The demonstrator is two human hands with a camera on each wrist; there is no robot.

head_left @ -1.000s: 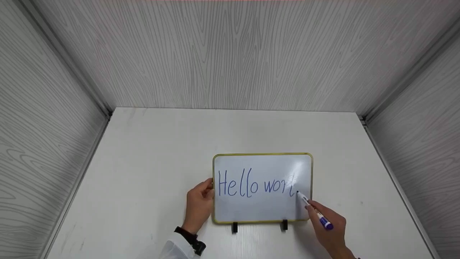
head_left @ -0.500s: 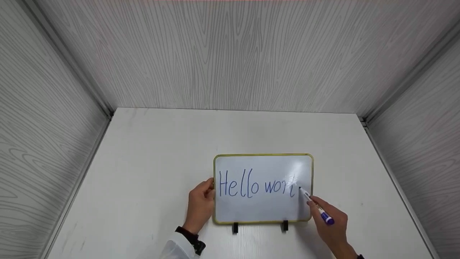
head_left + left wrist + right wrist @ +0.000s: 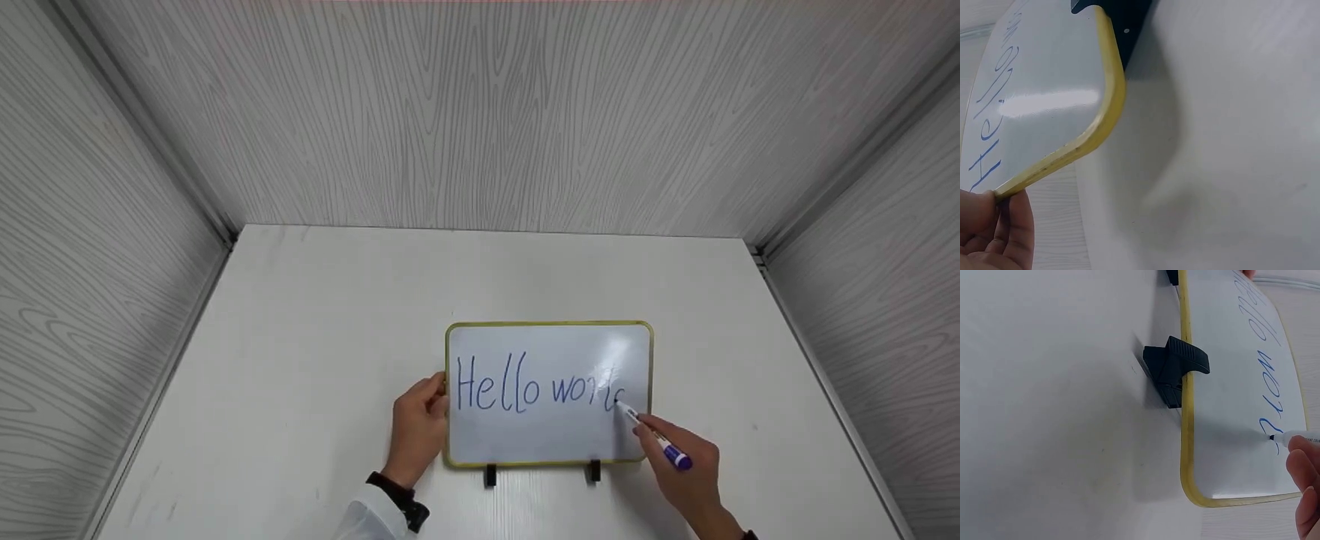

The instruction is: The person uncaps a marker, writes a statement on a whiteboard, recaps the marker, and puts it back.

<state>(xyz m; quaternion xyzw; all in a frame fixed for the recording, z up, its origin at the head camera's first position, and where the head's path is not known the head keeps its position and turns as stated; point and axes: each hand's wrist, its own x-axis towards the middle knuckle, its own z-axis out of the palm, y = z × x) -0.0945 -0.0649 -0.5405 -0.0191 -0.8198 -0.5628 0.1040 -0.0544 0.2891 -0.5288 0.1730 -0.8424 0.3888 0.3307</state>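
Observation:
A small whiteboard [image 3: 525,439] with a yellow frame stands propped on the table, bearing "Hello worl" in blue and a curved stroke after it. My left hand [image 3: 417,431] pinches the board's left edge; in the left wrist view the thumb [image 3: 977,211] lies on the front face and fingers curl behind. Between the fingertips of my right hand [image 3: 686,469] is a white marker [image 3: 656,437] with a purple end, slanted toward the board. Its dark tip touches the surface beside the last letters, as the right wrist view shows up close on the marker [image 3: 1292,437].
Two black stand clips [image 3: 594,471] hold the board's lower edge. The white table [image 3: 315,337] is bounded by grey wood-grain panels [image 3: 480,112] at the back and both sides. A black watch [image 3: 397,501] is on the left wrist.
The marker tip moved slightly up and right, then down and left, leaving a new curved blue stroke after the "l". My left hand stays on the board's edge.

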